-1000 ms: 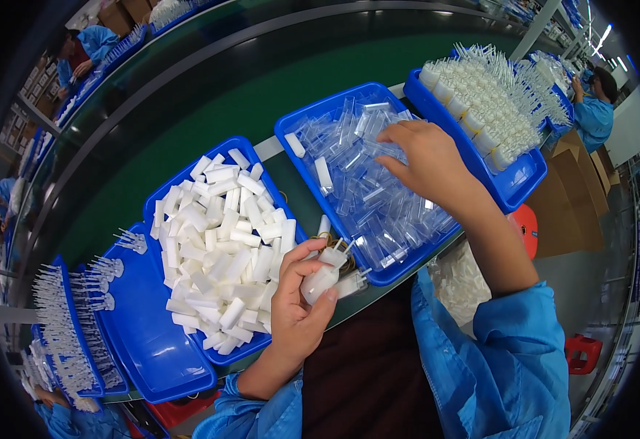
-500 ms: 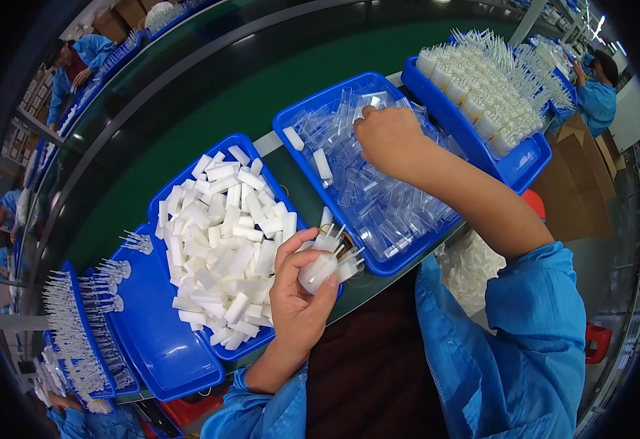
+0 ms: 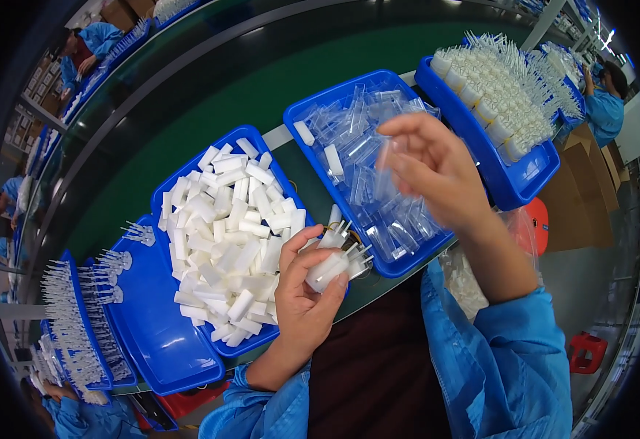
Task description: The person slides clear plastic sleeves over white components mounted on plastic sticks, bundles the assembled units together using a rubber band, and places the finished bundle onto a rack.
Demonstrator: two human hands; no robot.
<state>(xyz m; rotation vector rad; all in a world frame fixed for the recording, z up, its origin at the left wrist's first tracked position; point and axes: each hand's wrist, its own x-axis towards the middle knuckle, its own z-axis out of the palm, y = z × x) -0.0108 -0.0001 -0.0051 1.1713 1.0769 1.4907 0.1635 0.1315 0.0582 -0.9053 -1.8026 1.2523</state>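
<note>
My left hand is closed round a small bundle of white cylindrical pieces with thin pale stems pointing right. My right hand hovers over a blue tray heaped with transparent plastic tubes. Between its thumb and fingers is a transparent plastic tube, smeared by motion. Two white pieces lie on the left side of that heap. Left of it, just beyond my left hand, another blue tray holds a pile of short white cylinders.
An open blue tray at left has a few stemmed white parts; upright ones stand beside it. At the far right a blue bin is packed with banded white bundles. A green belt runs behind. Co-workers sit beyond.
My right hand has lifted out of the transparent tubes and moved right and nearer, turning with a tube in its fingers. My left hand keeps its hold on the bundle.
</note>
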